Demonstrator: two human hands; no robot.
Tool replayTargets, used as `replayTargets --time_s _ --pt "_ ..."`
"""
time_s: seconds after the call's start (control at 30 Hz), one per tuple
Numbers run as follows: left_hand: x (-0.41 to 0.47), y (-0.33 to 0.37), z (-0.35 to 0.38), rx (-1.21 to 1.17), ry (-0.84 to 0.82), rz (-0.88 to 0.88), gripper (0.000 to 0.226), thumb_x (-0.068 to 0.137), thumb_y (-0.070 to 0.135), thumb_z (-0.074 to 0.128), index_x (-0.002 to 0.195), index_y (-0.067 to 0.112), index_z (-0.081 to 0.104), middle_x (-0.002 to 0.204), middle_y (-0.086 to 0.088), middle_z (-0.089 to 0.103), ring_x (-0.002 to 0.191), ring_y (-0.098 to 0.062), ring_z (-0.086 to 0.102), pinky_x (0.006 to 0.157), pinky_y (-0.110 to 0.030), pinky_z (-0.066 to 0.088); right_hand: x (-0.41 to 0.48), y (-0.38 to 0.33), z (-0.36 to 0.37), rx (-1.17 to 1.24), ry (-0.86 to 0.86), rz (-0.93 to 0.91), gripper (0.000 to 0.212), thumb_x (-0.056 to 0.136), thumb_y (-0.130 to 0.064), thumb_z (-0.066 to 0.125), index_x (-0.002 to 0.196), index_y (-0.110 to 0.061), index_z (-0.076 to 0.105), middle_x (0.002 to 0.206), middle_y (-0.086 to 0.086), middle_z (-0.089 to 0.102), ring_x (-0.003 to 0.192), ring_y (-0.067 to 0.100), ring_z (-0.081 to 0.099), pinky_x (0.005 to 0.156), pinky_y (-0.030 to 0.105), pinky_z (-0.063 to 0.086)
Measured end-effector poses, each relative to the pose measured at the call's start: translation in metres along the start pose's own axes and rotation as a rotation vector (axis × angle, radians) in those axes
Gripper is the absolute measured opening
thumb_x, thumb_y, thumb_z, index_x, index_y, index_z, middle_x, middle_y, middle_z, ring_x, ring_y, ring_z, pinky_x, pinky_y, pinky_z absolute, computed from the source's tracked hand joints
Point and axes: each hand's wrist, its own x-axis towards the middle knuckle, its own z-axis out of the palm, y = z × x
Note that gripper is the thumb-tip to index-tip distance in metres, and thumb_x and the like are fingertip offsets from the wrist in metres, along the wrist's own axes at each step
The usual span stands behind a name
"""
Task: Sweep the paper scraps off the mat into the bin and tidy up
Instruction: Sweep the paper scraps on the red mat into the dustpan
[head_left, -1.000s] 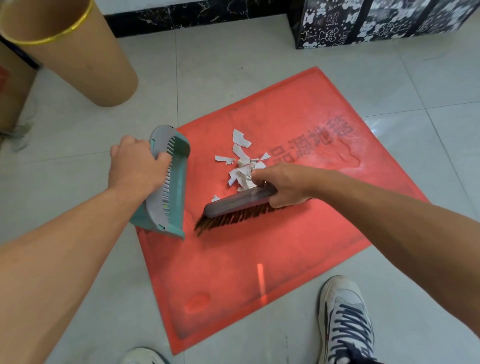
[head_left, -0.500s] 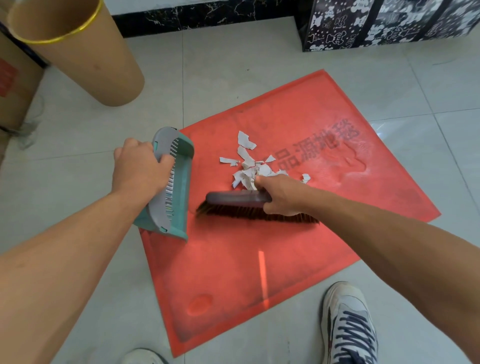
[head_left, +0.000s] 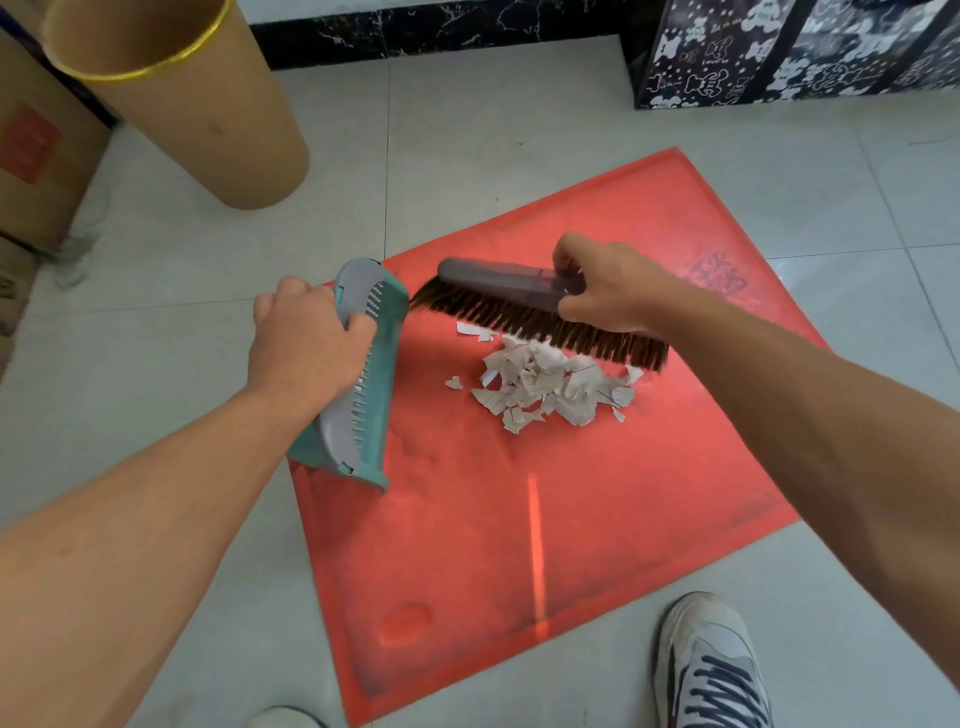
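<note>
A red mat (head_left: 519, 519) lies on the tiled floor. White paper scraps (head_left: 550, 387) sit in a loose pile near its middle, with two small pieces apart on the left. My right hand (head_left: 608, 283) grips a grey brush with brown bristles (head_left: 519, 306), held on the far side of the pile, bristles touching its far edge. My left hand (head_left: 306, 345) holds a teal and grey dustpan (head_left: 363, 379) standing on edge at the mat's left border, left of the scraps. A tan bin with a gold rim (head_left: 192, 104) stands at the back left.
A cardboard box (head_left: 36, 156) sits at the far left beside the bin. A black box with white bear prints (head_left: 789, 52) stands at the back right. My shoe (head_left: 711, 665) rests off the mat's near right edge, another shoe tip (head_left: 283, 717) at the bottom.
My right hand lifted the brush from the near side of the scraps over to their far side. The scraps are now gathered in a tighter pile nearer me. The dustpan stayed put.
</note>
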Motion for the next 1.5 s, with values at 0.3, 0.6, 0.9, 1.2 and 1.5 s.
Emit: replayTargets --time_s 0.3,0.6,0.9,1.2,1.5 --pt "0.000 0.003 0.002 -0.029 -0.017 -0.002 0.032 0.091 0.032 0.044 0.086 0.004 0.057 0.097 -0.010 0.043 0.106 -0.035 0.041 0.082 -0.039 0.037 0.048 0.007 0.027 -0.077 0.232 0.104 0.020 0.089 -0.002 0.049 0.099 -0.011 0.035 0.083 0.011 0.049 0.065 0.030 0.045 0.051 0.032 0.030" --pt "0.003 0.011 0.005 -0.057 -0.019 -0.020 0.028 0.090 0.031 0.045 0.083 0.005 0.053 0.098 -0.009 0.041 0.109 -0.033 0.038 0.085 -0.042 0.039 0.060 0.012 0.046 -0.133 0.091 0.188 0.022 0.090 -0.002 0.048 0.108 -0.011 0.039 0.078 0.009 0.047 0.060 0.026 0.046 0.052 0.034 0.036" --pt "0.002 0.013 0.006 -0.048 -0.020 -0.029 0.030 0.090 0.031 0.045 0.084 0.003 0.055 0.097 -0.010 0.040 0.109 -0.036 0.037 0.087 -0.044 0.039 0.062 0.017 0.001 -0.216 -0.015 0.055 0.037 0.078 -0.016 0.060 0.115 -0.015 0.057 0.093 0.011 0.060 0.078 0.031 0.058 0.063 0.034 0.051" --pt "0.000 0.020 0.008 -0.012 -0.016 0.004 0.030 0.090 0.033 0.044 0.088 0.005 0.056 0.097 -0.010 0.040 0.104 -0.036 0.038 0.096 -0.043 0.036 0.046 0.022 0.028 -0.198 -0.001 0.151 0.031 0.085 -0.009 0.055 0.116 -0.011 0.050 0.094 0.016 0.054 0.075 0.032 0.052 0.057 0.032 0.038" --pt "0.000 0.026 0.014 0.022 -0.010 0.026 0.035 0.091 0.034 0.043 0.093 0.002 0.058 0.105 -0.015 0.046 0.108 -0.037 0.038 0.094 -0.043 0.035 0.028 0.005 0.037 -0.102 -0.060 0.084 0.032 0.083 -0.008 0.055 0.114 -0.013 0.051 0.091 0.011 0.056 0.071 0.026 0.054 0.053 0.030 0.043"
